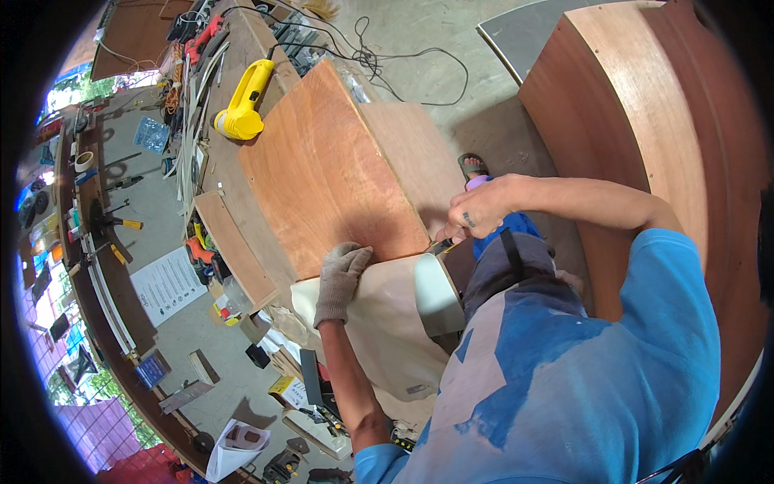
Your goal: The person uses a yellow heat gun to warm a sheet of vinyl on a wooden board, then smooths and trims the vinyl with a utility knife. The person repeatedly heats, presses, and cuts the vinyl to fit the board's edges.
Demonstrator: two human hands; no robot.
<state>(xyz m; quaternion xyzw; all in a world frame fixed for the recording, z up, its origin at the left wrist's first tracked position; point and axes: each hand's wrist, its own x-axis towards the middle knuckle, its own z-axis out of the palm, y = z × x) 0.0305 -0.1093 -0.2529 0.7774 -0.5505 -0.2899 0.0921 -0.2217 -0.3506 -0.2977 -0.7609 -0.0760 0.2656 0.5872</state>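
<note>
The wooden panel at upper centre lies under the flattened left hand, beside the right hand clenching a small tool.

White sheet (printed), bluish packet, tangled cable

I observe one head-worn fisheye view, sited above the wearer's blue shirt, facing steeply down, wooden panel near and left of centre, edges bowing toward the dark rim.
</note>
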